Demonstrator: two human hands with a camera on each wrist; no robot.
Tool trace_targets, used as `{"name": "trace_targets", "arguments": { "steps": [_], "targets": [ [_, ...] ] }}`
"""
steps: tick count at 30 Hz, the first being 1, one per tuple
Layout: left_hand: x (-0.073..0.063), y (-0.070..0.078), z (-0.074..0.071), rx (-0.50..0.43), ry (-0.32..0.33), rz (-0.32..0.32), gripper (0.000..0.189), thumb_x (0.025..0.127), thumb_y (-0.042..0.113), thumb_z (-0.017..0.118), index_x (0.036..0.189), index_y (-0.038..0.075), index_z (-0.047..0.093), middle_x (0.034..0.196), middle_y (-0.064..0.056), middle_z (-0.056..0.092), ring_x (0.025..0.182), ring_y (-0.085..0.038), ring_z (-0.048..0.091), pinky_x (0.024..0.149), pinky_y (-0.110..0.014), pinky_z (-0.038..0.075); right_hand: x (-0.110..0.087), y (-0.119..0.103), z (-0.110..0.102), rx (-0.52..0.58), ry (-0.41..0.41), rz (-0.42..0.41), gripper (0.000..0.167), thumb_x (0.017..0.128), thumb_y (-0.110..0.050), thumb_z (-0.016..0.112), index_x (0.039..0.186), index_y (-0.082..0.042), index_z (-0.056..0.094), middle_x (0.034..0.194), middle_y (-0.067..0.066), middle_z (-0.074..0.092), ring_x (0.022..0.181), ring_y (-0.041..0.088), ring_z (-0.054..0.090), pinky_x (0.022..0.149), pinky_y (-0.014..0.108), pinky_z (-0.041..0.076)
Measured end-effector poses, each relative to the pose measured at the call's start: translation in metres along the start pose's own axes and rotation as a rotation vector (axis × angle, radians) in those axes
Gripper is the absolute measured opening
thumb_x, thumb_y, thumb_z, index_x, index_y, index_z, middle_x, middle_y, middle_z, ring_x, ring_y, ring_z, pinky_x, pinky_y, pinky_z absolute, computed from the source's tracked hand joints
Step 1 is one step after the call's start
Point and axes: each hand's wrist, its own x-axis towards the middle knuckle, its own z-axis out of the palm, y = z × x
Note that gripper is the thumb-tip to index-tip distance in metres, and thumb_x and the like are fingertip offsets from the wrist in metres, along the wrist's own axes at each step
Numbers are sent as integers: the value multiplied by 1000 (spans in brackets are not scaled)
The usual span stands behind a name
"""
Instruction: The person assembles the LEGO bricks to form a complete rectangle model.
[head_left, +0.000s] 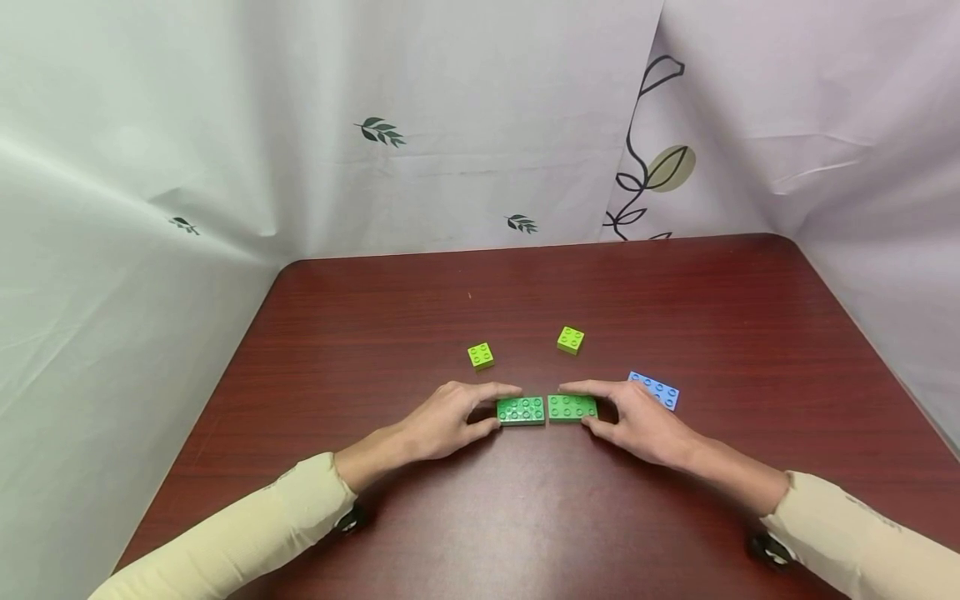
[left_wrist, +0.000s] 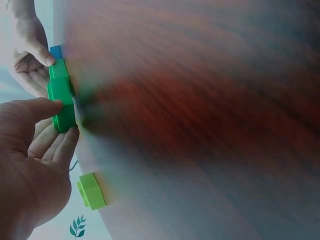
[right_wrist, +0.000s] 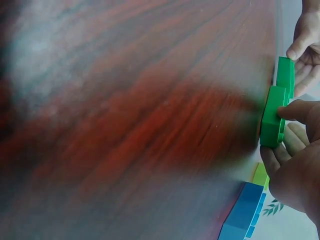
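While your left hand (head_left: 441,423) pinches the left green brick (head_left: 521,411) across its width, probably leaving the inner end free, the left lime brick (head_left: 481,356) sits beyond that brick on the worktop (head_left: 375,317). Beyond and right of the left green brick lies the right lime brick (head_left: 571,340). Just right of it, across a narrow gap, your right hand (head_left: 643,423) pinches the right green brick (head_left: 572,407), seemingly keeping both aligned; farther right lies the blue brick (head_left: 662,391), partly hidden.

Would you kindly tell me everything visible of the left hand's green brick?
The green brick looks like glossy plastic, with two rows of four studs facing up. The left hand pinches it, thumb in front, fingers behind. A narrow gap parts it from the other green brick. Whether it touches the table is unclear.
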Motion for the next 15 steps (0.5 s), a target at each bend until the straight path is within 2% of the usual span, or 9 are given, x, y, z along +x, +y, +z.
{"name": "trace_targets", "arguments": {
  "steps": [15],
  "targets": [
    [2,0,3,0,-21,-11,50,100,7,74,149,12,61,140,0,69,128,-10,64,105,-37,53,0,0,1,4,-10,-16,52,93,3,76,141,-15,69,127,-5,73,96,11,63,83,31,51]
  ]
}}
